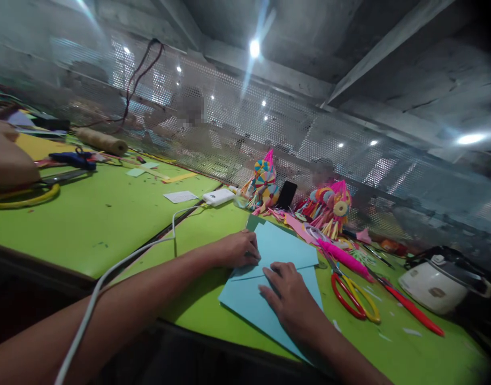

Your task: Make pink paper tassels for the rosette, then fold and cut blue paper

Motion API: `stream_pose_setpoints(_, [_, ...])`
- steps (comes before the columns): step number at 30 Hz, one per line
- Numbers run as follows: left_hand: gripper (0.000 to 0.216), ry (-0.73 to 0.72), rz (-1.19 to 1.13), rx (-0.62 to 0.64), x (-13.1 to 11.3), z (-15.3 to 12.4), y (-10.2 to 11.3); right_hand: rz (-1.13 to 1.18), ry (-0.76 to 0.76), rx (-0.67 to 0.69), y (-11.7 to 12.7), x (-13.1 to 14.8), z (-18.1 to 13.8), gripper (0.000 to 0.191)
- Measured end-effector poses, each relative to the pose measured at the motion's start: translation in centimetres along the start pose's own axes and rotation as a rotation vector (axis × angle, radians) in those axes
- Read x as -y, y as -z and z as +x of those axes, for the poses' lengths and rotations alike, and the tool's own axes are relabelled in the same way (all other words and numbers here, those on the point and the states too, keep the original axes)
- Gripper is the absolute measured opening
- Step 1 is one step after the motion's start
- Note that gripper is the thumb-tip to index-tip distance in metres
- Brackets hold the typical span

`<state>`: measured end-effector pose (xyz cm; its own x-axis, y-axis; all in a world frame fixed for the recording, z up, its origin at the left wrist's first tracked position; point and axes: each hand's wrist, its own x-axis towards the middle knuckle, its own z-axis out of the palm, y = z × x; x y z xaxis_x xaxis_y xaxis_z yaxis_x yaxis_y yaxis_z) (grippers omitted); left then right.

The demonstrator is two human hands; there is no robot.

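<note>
Sheets of light blue paper [265,313] lie overlapping on the green table in front of me, the upper one [288,246] set at an angle over the lower. At their left edge my left hand [241,249] is closed, its curled fingers gripping the paper near the overlap. My right hand [291,297] rests on the lower sheet with its fingers apart, holding nothing. A darker green sheet [253,222] shows behind the blue ones. Right of the paper are scissors [352,297] with red and yellow handles.
A white cable [129,251] crosses above my left forearm to a white device [219,197]. Colourful paper ornaments [265,182], a phone [286,195], a red-handled tool [414,310] and a white cooker [434,280] stand or lie around. Another person's hand [8,155] is far left, by yellow-handled scissors [29,200].
</note>
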<state>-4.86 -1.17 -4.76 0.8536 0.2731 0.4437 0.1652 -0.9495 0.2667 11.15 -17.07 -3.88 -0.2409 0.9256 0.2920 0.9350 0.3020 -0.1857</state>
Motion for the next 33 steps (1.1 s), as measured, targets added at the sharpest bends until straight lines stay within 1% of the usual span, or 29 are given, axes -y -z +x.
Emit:
stream_pose_setpoints(3, [0.018, -0.003, 0.003, 0.005, 0.0, 0.0, 0.0, -0.039, 0.04, 0.059, -0.4, 2.6, -0.3, 0.041])
stream_pose_setpoints(6, [0.018, 0.004, 0.01, 0.019, -0.3, 0.0, 0.2, -0.031, 0.087, 0.05, -0.8, 5.6, -0.2, 0.043])
stream_pose_setpoints(8, [0.017, 0.013, 0.026, 0.027, -0.6, 0.0, 0.5, -0.035, 0.087, 0.027, -0.9, 6.2, 0.0, 0.042])
stream_pose_setpoints(9, [0.017, 0.015, 0.036, 0.032, -0.8, 0.0, 0.6, -0.047, 0.075, 0.018, -0.8, 6.0, 0.2, 0.042])
stream_pose_setpoints(11, [0.017, 0.013, 0.057, 0.047, -1.2, -0.1, 0.9, -0.089, 0.033, 0.009, -0.5, 4.6, 0.3, 0.04])
stream_pose_setpoints(13, [0.018, 0.007, 0.074, 0.058, -1.5, -0.1, 1.2, -0.146, -0.019, 0.004, 0.1, 2.3, 0.1, 0.037])
stream_pose_setpoints(16, [0.029, 0.008, 0.09, 0.071, -1.9, -0.1, 1.6, -0.212, -0.107, 0.004, 1.1, -1.6, -0.6, 0.038])
stream_pose_setpoints(19, [0.041, 0.02, 0.097, 0.091, -2.1, -0.1, 1.8, -0.258, -0.199, -0.005, 1.8, -4.9, -1.0, 0.041])
stream_pose_setpoints(24, [0.045, 0.035, 0.122, 0.089, -2.0, -0.3, 1.6, -0.339, -0.289, -0.037, 1.6, -9.1, -0.7, 0.043])
stream_pose_setpoints(26, [0.047, 0.044, 0.126, 0.08, -2.1, -0.4, 1.4, -0.34, -0.321, -0.084, 1.4, -10.7, -0.7, 0.042])
stream_pose_setpoints(28, [0.048, 0.058, 0.13, 0.08, -2.2, -0.5, 1.4, -0.316, -0.36, -0.145, 1.4, -12.3, -0.8, 0.036])
stream_pose_setpoints(30, [0.046, 0.07, 0.139, 0.09, -2.5, -0.4, 1.5, -0.303, -0.357, -0.184, 1.6, -13.6, -0.8, 0.028])
stream_pose_setpoints(31, [0.045, 0.075, 0.145, 0.097, -2.6, -0.4, 1.6, -0.312, -0.332, -0.182, 1.7, -14.1, -0.8, 0.031])
stream_pose_setpoints(33, [0.042, 0.08, 0.159, 0.117, -2.9, -0.3, 1.8, -0.361, -0.261, -0.144, 1.8, -14.8, -0.5, 0.043])
